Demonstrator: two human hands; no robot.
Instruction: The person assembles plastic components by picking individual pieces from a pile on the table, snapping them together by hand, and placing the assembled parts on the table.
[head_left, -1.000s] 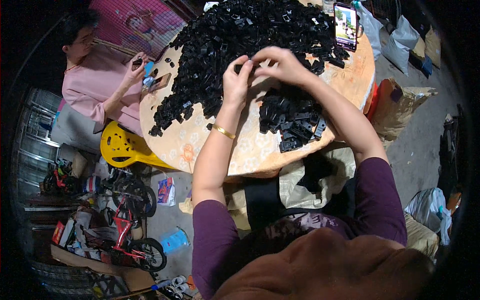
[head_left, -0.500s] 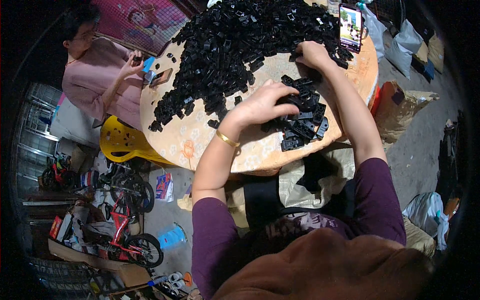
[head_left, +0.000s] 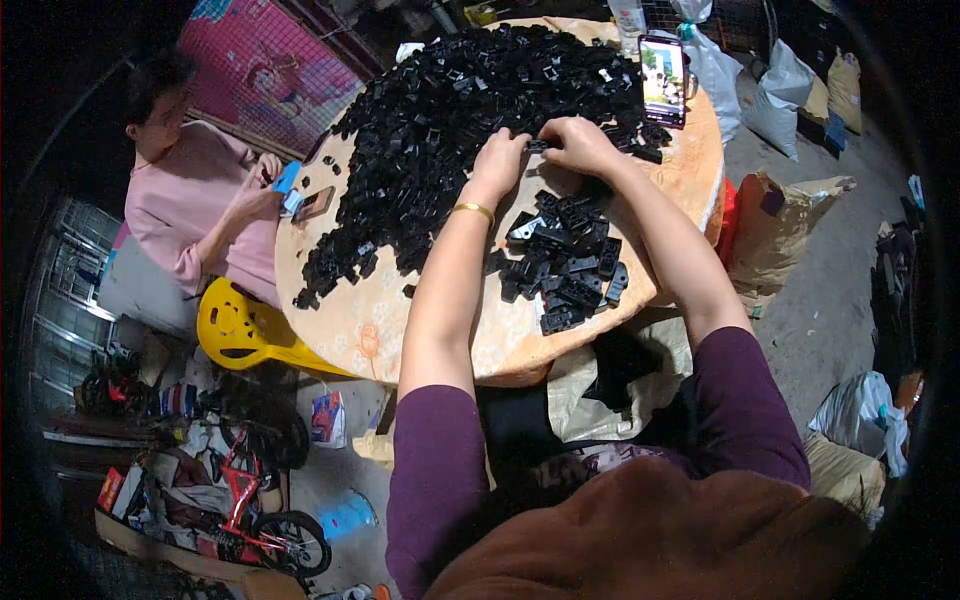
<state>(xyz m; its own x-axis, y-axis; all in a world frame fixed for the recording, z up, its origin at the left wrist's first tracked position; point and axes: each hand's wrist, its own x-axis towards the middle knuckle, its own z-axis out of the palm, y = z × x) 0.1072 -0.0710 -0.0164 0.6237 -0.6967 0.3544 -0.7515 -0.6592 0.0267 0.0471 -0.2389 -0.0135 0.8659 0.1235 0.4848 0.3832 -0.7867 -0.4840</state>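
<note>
Hands [head_left: 540, 150] have come together again, fingers pinching one black plastic piece [head_left: 537, 146].

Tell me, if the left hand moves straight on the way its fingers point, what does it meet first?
Probably the big heap of black plastic parts: the left hand points up into it, fingertips already at its edge.

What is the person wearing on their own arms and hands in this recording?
Both upper arms are covered by dark purple sleeves ending above the elbows; the forearms are bare. A thin gold bangle circles the left wrist. The left hand and right hand are bare, without gloves.
</note>
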